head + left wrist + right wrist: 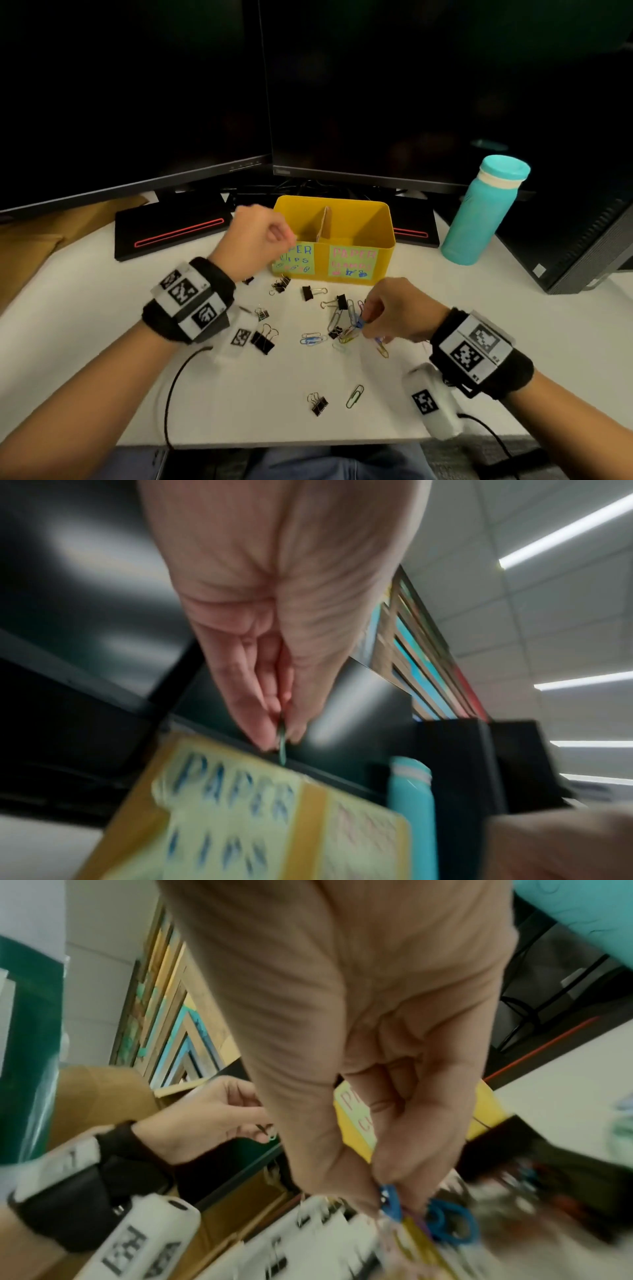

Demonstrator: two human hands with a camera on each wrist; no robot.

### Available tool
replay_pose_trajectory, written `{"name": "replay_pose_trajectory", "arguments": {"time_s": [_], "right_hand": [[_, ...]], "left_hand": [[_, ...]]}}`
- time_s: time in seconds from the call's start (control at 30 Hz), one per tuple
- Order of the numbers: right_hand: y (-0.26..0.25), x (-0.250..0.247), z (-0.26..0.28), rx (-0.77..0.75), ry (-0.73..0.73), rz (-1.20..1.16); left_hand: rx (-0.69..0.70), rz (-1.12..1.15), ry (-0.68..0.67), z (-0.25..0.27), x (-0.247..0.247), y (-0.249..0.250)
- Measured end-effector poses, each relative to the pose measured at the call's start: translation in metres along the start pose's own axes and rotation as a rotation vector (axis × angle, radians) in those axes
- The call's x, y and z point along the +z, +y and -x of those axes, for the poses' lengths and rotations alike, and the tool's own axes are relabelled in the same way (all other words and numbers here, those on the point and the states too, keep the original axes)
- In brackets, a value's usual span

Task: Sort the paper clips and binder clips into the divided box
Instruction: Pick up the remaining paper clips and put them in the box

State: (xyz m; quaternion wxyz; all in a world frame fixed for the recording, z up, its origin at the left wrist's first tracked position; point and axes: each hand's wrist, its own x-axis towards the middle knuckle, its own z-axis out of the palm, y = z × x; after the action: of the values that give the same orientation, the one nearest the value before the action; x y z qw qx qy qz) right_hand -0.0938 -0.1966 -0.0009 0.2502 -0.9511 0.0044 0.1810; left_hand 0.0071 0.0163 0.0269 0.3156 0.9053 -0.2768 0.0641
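A yellow divided box (389,226) stands at the back of the desk, with a "paper clips" label on its left half and a pink label on its right. My left hand (275,236) hovers at the box's front left corner and pinches a green paper clip (282,750). My right hand (366,317) reaches down into a heap of coloured paper clips (344,329) and pinches a blue paper clip (392,1203). Black binder clips (263,340) and loose paper clips (355,396) lie scattered between my arms.
A teal bottle (479,212) stands right of the box. Two dark monitors (342,102) on black bases (171,233) close off the back. A computer tower (582,253) is at the far right and brown cardboard (30,240) at the left. Wrist cables trail over the desk's front edge.
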Motion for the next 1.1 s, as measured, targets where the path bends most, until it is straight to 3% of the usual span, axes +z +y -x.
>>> {"name": "replay_pose_trajectory", "arguments": {"time_s": [0.07, 0.17, 0.27, 0.33, 0.37, 0.47, 0.53, 0.67, 0.8, 0.87, 1.1], "right_hand": [[-0.013, -0.021, -0.007, -0.029, 0.057, -0.077], [-0.042, -0.051, -0.033, -0.076, 0.222, -0.171], [-0.067, -0.067, -0.072, -0.049, 0.402, -0.317], [-0.077, -0.067, -0.092, -0.049, 0.428, -0.402], [-0.079, -0.066, -0.097, -0.062, 0.437, -0.426], [-0.076, -0.063, -0.090, -0.141, 0.508, -0.362], [-0.065, -0.062, -0.070, -0.221, 0.483, -0.219], [-0.026, -0.036, -0.027, -0.263, 0.158, 0.153], [0.007, 0.001, -0.001, -0.203, -0.018, 0.225], [0.011, 0.011, 0.006, -0.227, -0.048, 0.237], [0.018, 0.023, 0.010, -0.310, -0.043, 0.252]], "left_hand": [[-0.067, 0.070, 0.096, -0.022, -0.004, -0.007], [-0.179, 0.132, 0.049, -0.038, 0.001, -0.015], [-0.092, 0.048, 0.250, -0.028, 0.004, -0.016], [-0.006, -0.004, 0.328, -0.010, -0.001, -0.013], [0.013, -0.023, 0.268, 0.000, -0.002, -0.012], [0.050, -0.048, -0.124, 0.028, 0.004, -0.009], [0.084, -0.072, -0.263, 0.037, 0.014, -0.008], [0.152, -0.111, -0.455, 0.036, 0.038, 0.006], [0.192, -0.135, -0.706, 0.025, 0.060, 0.020], [0.188, -0.173, -0.742, 0.022, 0.066, 0.022], [0.109, -0.205, -0.624, 0.017, 0.064, 0.012]]}}
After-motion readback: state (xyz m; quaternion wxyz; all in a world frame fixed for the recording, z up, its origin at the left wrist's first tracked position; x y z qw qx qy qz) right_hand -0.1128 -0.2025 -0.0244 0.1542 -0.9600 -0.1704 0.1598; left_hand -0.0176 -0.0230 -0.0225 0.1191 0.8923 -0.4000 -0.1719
